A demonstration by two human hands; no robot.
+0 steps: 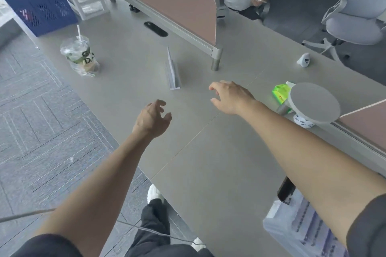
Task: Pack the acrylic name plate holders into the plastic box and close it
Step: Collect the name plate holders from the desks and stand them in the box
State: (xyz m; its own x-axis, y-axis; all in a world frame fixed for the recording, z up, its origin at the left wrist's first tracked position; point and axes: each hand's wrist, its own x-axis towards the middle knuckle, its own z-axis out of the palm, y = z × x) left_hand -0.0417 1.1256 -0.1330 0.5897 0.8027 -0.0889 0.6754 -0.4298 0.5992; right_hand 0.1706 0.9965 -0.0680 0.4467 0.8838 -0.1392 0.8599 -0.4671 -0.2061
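Both arms reach out over the grey table [208, 152]. Left hand [153, 118] hovers with fingers loosely curled and spread, empty. Right hand [228, 97] is farther forward, fingers also parted and holding nothing — palm down, apart from the table surface as far as can be told.

One acrylic name plate holder [173, 71] stands upright on the table ahead of both hands, nearer the right hand but not touched by either. It sits just in front of the brown divider panel [167, 0] and its metal post [216, 58].

The plastic box [300, 227], clear with contents inside, sits at the lower right table edge, partly hidden under the right forearm; whether its lid is on cannot be told.

Elsewhere on the table — a bagged drink cup [80, 56] with a straw at far left, a blue crate [38, 2] behind it, a green item [281, 92] beside a round grey disc [314, 102] at right.
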